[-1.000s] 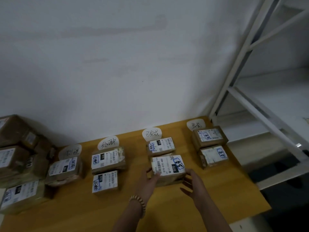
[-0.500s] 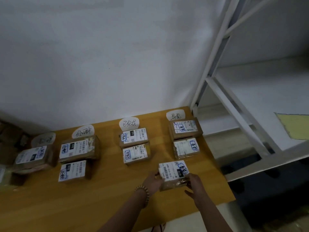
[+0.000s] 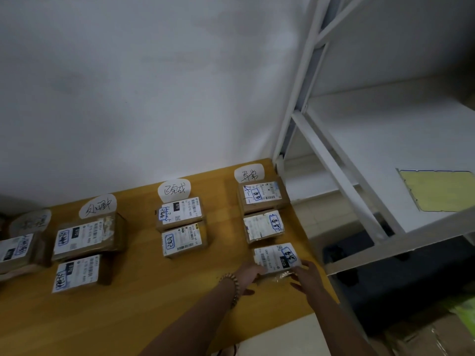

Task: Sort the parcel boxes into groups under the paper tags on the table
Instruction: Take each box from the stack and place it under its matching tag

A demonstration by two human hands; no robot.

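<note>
Hands: left hand [image 3: 250, 272], bead bracelet [image 3: 232, 285] at the wrist, grips the near-left corner of the parcel box [image 3: 276, 256]. Its fingertips are hidden against the box's side. The right hand [image 3: 308, 278] is at the near-right corner, fingers fairly straight and spread, thumb touching the right edge, not closed round it. The box sits between the two hands, white label up. Cannot tell whether it rests on the table [image 3: 154, 309] or is just above it.

Position: near end of the rightmost column, in line under the right tag [image 3: 248, 172]. Ahead of it in that column are the far box [image 3: 262, 197], touching the tag, and the second box [image 3: 263, 226], just beside the held one.

Next column left: centre tag [image 3: 174, 190], with the upper centre box [image 3: 180, 213] and lower centre box [image 3: 183, 240] close together beneath it. Further left: left tag [image 3: 97, 206] over a large box [image 3: 87, 237] and a small box [image 3: 77, 273]. At the frame edge: a blurred tag [image 3: 30, 222] and an edge box [image 3: 18, 249].

A white shelf rack [image 3: 334, 163] stands just off the table's right end, with a yellow sheet [image 3: 437, 190] lying on its shelf.
</note>
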